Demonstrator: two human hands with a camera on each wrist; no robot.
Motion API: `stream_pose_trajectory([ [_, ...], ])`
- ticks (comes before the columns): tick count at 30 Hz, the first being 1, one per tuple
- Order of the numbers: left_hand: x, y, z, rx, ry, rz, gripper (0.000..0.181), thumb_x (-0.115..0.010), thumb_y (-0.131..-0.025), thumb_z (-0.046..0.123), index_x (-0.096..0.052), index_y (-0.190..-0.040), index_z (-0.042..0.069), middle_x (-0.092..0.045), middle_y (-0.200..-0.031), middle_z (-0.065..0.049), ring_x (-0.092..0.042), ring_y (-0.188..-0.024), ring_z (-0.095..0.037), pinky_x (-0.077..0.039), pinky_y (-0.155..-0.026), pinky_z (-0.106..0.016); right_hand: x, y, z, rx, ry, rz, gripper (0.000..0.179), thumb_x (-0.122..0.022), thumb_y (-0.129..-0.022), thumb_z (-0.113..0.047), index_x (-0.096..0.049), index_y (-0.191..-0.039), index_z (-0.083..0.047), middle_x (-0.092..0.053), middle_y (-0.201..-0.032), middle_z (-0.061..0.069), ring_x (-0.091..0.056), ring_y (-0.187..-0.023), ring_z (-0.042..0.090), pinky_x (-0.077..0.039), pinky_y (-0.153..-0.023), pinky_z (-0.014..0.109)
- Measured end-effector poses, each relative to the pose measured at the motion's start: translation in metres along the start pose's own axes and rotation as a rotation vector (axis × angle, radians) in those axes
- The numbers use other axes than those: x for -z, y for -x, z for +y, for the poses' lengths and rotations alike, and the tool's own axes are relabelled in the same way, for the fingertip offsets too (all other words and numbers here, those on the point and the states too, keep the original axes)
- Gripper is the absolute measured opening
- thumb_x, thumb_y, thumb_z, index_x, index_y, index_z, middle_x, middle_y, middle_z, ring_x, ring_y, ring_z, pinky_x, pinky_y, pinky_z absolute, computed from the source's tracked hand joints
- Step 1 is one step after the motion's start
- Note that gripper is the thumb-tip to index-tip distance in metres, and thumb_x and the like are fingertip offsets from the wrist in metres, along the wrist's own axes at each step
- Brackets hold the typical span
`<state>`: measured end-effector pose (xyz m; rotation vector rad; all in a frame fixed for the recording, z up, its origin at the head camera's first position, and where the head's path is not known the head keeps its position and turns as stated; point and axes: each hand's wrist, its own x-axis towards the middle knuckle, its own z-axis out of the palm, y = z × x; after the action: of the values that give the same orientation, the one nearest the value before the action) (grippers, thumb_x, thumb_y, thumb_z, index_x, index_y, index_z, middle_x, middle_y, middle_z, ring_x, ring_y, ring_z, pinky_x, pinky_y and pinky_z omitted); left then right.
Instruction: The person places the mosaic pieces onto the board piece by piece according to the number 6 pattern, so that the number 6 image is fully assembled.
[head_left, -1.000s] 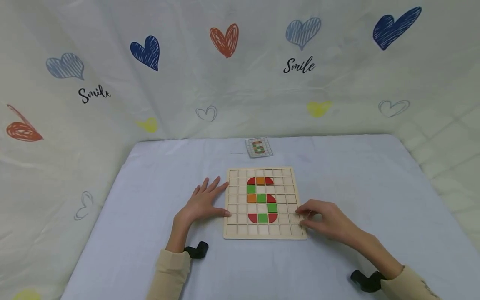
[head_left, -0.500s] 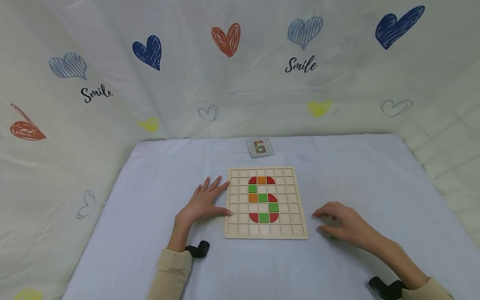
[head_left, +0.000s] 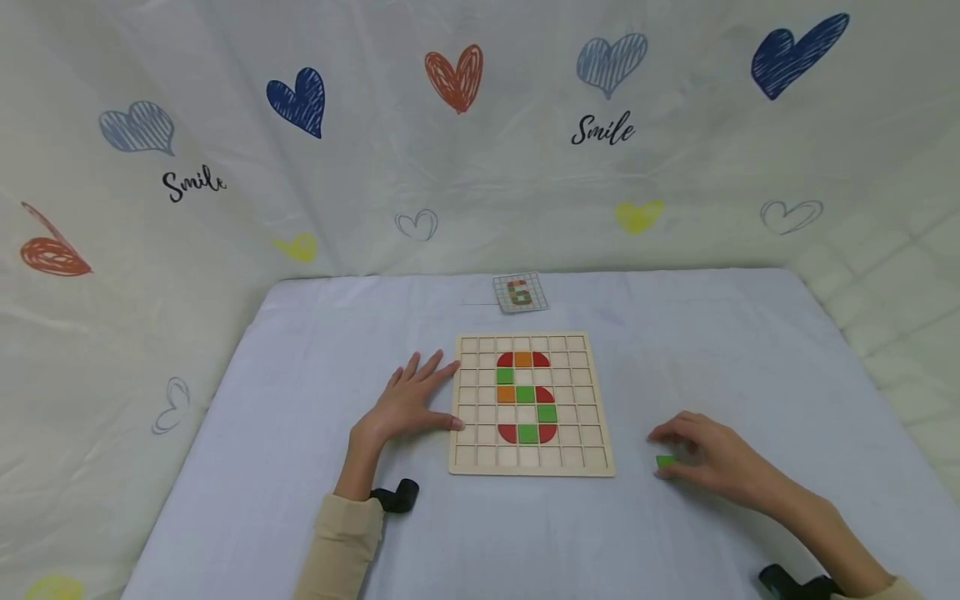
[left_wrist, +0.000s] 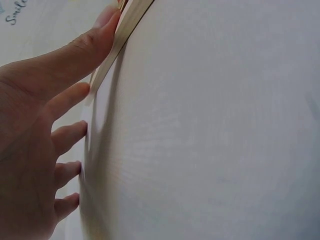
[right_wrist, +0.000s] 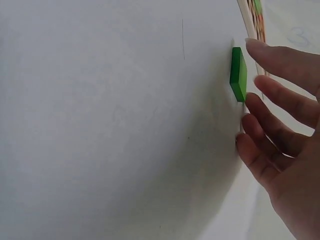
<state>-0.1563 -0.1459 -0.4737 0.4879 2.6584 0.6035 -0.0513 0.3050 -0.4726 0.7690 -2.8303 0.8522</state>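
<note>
The left hand (head_left: pixel 405 406) rests with spread fingers against the left edge of a wooden grid board (head_left: pixel 472 456); its thumb (left_wrist: pixel 102 37) and index fingertip touch the rim. Red, orange and green tiles sit in the board's squares, the red ones with a rounded corner. Right of the board, the right hand (head_left: pixel 708 454) is over a loose green square tile (head_left: pixel 664 461) on the cloth. In the right wrist view the green tile (right_wrist: pixel 239 75) lies by the parted thumb and fingers, which do not visibly grip it.
A small patterned card (head_left: pixel 536 293) lies behind the board near the table's far edge. White cloth (head_left: pixel 337 325) covers the table, and a curtain printed with hearts (head_left: pixel 453 79) hangs behind it. Black wrist devices (head_left: pixel 400 497) stick out by both sleeves.
The right hand has left the board's right edge and moved right to the loose green tile, with thumb and fingers parted. The left hand stays on the board's edge.
</note>
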Motion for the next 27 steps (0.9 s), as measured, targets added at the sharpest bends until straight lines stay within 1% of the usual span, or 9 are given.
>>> stream_pose_trajectory([
  [4, 0.0003, -0.0005, 0.0002, -0.001, 0.0, -0.002, 0.1, -0.082, -0.082, 0.055, -0.031, -0.163, 0.028, -0.013, -0.174, -0.003, 0.003, -0.16, -0.039, -0.005, -0.128, -0.062, 0.0024, 0.0039, 0.0011, -0.022, 0.001, -0.023, 0.042, -0.095, -0.066, -0.013, -0.073, -0.102, -0.016, -0.066, -0.097, -0.009, -0.057, -0.084, 0.002, -0.048, -0.068, 0.02],
  [8, 0.0011, -0.0003, 0.0009, 0.0, -0.002, -0.001, 0.099, -0.081, -0.082, 0.055, -0.031, -0.164, 0.028, -0.013, -0.174, -0.003, 0.003, -0.16, -0.039, -0.004, -0.128, -0.061, 0.0029, 0.0053, -0.0003, -0.081, 0.008, -0.056, 0.039, -0.094, -0.067, -0.01, -0.072, -0.097, -0.02, -0.063, -0.097, -0.013, -0.054, -0.084, -0.001, -0.05, -0.069, 0.021],
  [11, 0.0013, 0.0001, 0.0017, 0.0, 0.001, -0.005, 0.1, -0.081, -0.082, 0.055, -0.031, -0.163, 0.028, -0.013, -0.174, -0.004, 0.003, -0.16, -0.039, -0.004, -0.128, -0.062, 0.0017, 0.0057, -0.0014, -0.105, 0.008, -0.066, 0.038, -0.094, -0.067, -0.008, -0.072, -0.093, -0.023, -0.062, -0.097, -0.015, -0.053, -0.084, 0.0, -0.051, -0.071, 0.021],
  [15, 0.0018, 0.0006, 0.0022, 0.002, 0.007, -0.002, 0.1, -0.082, -0.082, 0.055, -0.032, -0.163, 0.028, -0.013, -0.174, -0.004, 0.003, -0.16, -0.039, -0.005, -0.128, -0.062, 0.0008, 0.0042, -0.0025, -0.131, 0.004, -0.088, 0.038, -0.093, -0.067, -0.006, -0.07, -0.092, -0.023, -0.061, -0.098, -0.014, -0.054, -0.086, 0.001, -0.052, -0.074, 0.022],
  [20, 0.0007, -0.0002, 0.0006, 0.005, 0.003, -0.007, 0.099, -0.082, -0.082, 0.055, -0.031, -0.163, 0.029, -0.012, -0.174, -0.003, 0.004, -0.16, -0.039, -0.005, -0.128, -0.062, -0.0012, 0.0008, -0.0066, -0.218, -0.04, -0.142, 0.035, -0.092, -0.072, -0.01, -0.067, -0.095, -0.019, -0.063, -0.095, -0.014, -0.056, -0.086, -0.001, -0.055, -0.076, 0.024],
  [22, 0.0001, -0.0008, 0.0002, 0.007, -0.001, -0.007, 0.1, -0.081, -0.082, 0.056, -0.031, -0.163, 0.029, -0.012, -0.174, -0.003, 0.004, -0.16, -0.039, -0.005, -0.128, -0.062, -0.0022, -0.0003, -0.0077, -0.21, -0.067, -0.142, 0.034, -0.091, -0.074, -0.009, -0.067, -0.097, -0.017, -0.065, -0.095, -0.013, -0.058, -0.086, -0.001, -0.056, -0.076, 0.023],
  [23, 0.0, -0.0009, 0.0002, 0.008, 0.0, -0.006, 0.1, -0.082, -0.082, 0.056, -0.031, -0.163, 0.029, -0.012, -0.174, -0.003, 0.004, -0.16, -0.039, -0.005, -0.128, -0.062, -0.0028, -0.0007, -0.008, -0.19, -0.077, -0.134, 0.035, -0.091, -0.074, -0.009, -0.067, -0.099, -0.016, -0.067, -0.095, -0.012, -0.059, -0.086, -0.002, -0.056, -0.075, 0.023],
  [27, -0.0005, -0.0009, 0.0012, 0.01, 0.002, -0.005, 0.1, -0.082, -0.081, 0.055, -0.032, -0.163, 0.028, -0.013, -0.174, -0.004, 0.003, -0.16, -0.039, -0.005, -0.128, -0.062, -0.004, -0.0017, -0.0073, -0.045, -0.114, -0.091, 0.039, -0.088, -0.074, -0.001, -0.071, -0.106, -0.012, -0.07, -0.097, -0.009, -0.062, -0.083, -0.001, -0.057, -0.068, 0.021],
])
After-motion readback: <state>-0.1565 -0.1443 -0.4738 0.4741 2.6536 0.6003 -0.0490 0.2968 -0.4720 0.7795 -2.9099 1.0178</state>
